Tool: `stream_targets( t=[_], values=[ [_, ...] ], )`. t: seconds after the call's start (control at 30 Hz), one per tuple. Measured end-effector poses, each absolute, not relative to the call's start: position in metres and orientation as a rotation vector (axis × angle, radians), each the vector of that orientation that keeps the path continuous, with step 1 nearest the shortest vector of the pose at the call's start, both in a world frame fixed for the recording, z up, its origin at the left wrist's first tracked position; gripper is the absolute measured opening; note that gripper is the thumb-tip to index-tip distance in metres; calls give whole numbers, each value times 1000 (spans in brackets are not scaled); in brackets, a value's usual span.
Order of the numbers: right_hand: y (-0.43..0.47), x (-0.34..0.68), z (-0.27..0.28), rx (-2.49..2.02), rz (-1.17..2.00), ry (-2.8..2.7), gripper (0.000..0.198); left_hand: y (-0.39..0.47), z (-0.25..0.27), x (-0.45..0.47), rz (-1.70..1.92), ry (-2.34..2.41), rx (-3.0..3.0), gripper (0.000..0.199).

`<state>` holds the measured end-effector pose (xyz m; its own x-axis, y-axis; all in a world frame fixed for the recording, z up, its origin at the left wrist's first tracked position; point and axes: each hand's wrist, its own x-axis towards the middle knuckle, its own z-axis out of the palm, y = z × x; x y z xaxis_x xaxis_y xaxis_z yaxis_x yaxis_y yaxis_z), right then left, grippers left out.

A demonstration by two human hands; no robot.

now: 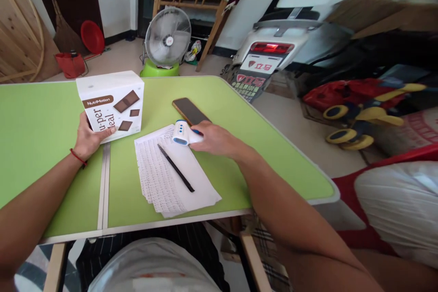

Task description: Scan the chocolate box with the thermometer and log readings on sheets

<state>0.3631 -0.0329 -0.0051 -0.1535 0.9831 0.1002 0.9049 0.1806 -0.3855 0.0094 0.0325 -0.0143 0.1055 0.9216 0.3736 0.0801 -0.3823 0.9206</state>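
Note:
My left hand (89, 136) grips the lower left side of a white NutriMotion box (132, 118), its thumb across the front. The box stands tilted on the green table (249, 159), printed with brown squares. In my right hand (217, 139) is a white-and-blue gun-shaped handheld device (180, 133) with blue dots on its head; whether it is a thermometer or a scanner I cannot tell. It hovers over the top edge of several handwritten paper sheets (201, 187). A black pen (176, 169) lies across the sheets. Just beyond my right hand rests a dark-screened phone (190, 110).
Behind the table a fan (168, 39) stands on a green stool (159, 69). A scooter (273, 45) is parked at the back right, near a yellow-wheeled toy (359, 123). At right sits a red chair (349, 196), with white cloth and part of a person's leg there.

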Motion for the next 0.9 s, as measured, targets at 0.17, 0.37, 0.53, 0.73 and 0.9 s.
stream_targets(
  t=[0.17, 0.37, 0.53, 0.73, 0.9],
  values=[
    [-51, 321, 22, -1450, 637, -1704, 42, 24, -12, 13, 1360, 949, 1615, 59],
    [-87, 234, 11, -1053, 1342, -1353, 17, 15, -21, 14, 1255, 932, 1600, 63],
    [-99, 195, -12, -957, 1285, -1071, 9, 17, -24, 17, 1208, 914, 1611, 64],
    [-97, 190, -25, -1030, 1287, -994, 12, 21, -22, 18, 1183, 863, 1643, 63],
    [-95, 186, -33, -1087, 1257, -1002, 12, 23, -22, 17, 1176, 848, 1652, 63]
  ],
)
